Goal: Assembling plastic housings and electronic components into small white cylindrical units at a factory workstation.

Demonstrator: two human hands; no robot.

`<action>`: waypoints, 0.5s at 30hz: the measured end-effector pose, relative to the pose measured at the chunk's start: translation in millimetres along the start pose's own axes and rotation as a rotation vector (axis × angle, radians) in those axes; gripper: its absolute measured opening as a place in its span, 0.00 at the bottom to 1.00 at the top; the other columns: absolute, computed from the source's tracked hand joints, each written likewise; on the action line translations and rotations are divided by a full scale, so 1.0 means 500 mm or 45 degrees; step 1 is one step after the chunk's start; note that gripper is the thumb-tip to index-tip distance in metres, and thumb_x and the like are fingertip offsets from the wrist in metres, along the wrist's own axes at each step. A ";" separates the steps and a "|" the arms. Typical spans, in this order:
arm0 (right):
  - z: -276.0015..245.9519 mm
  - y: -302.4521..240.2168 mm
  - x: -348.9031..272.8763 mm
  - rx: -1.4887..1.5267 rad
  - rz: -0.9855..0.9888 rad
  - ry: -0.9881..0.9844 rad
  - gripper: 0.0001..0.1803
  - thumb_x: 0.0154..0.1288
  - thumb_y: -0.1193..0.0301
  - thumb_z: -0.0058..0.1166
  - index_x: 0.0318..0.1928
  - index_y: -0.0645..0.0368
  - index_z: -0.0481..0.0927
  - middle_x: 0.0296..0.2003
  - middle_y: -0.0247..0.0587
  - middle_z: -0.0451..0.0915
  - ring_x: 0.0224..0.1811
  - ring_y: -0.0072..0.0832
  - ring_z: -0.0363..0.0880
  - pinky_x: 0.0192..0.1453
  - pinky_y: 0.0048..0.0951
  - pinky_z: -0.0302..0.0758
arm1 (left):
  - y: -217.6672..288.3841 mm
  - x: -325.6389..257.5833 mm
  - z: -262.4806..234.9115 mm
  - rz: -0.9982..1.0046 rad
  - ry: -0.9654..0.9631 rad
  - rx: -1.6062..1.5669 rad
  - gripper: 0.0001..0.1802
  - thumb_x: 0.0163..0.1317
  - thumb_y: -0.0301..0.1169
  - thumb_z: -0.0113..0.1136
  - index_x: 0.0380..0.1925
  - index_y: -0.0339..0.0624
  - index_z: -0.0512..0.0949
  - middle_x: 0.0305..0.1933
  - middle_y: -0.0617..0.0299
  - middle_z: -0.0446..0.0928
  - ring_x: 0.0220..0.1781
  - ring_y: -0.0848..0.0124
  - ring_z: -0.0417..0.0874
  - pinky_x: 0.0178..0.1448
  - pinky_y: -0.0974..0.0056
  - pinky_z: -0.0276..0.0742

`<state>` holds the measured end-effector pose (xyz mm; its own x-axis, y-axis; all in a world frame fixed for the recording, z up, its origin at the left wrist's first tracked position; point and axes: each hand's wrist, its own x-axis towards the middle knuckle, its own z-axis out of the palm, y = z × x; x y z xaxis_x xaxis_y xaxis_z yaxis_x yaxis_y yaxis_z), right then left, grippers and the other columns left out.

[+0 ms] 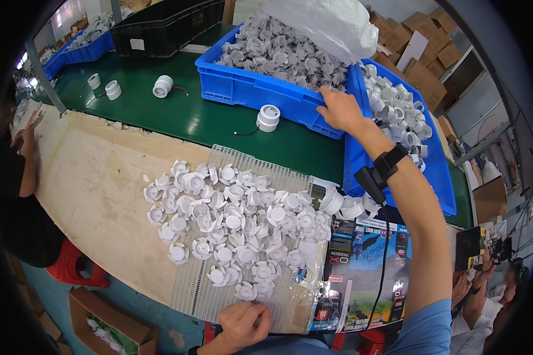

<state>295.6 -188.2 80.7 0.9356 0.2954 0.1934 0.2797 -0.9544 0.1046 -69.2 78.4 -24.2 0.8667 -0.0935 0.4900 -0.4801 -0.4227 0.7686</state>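
Note:
My right hand [341,111] reaches out to the near rim of a blue bin [260,81], its fingers hooked over the edge by the corner. That bin is heaped with small grey-white plastic fan wheels. My left hand [246,323] is curled into a loose fist at the table's near edge, with nothing visible in it. Just beyond it, a spread of white plastic fan wheels [234,222] lies on a ribbed, translucent mat [198,290]. A few white round housings [350,207] stand right of the pile.
A second blue bin [441,177] holds white cylindrical housings. On the green conveyor belt [189,121] stand several white cylinders with wires, one a wired housing [268,118] near the bin. A plastic bag [331,26] covers part of the fan wheels. Another person's arm [26,160] is at far left.

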 end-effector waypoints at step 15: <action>-0.319 -0.185 -0.539 0.526 -0.476 0.000 0.19 0.57 0.70 0.58 0.50 0.61 0.75 0.40 0.44 0.79 0.39 0.41 0.79 0.40 0.37 0.74 | 0.008 0.002 -0.012 -0.100 -0.224 -0.045 0.06 0.46 0.21 0.63 0.27 0.39 0.77 0.20 0.58 0.72 0.18 0.64 0.73 0.22 0.64 0.66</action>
<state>-16.6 -172.3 174.5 0.7563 0.6173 0.2165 0.6540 -0.7223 -0.2249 -71.1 82.1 -18.0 0.9106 -0.2190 0.3505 -0.4116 -0.4033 0.8173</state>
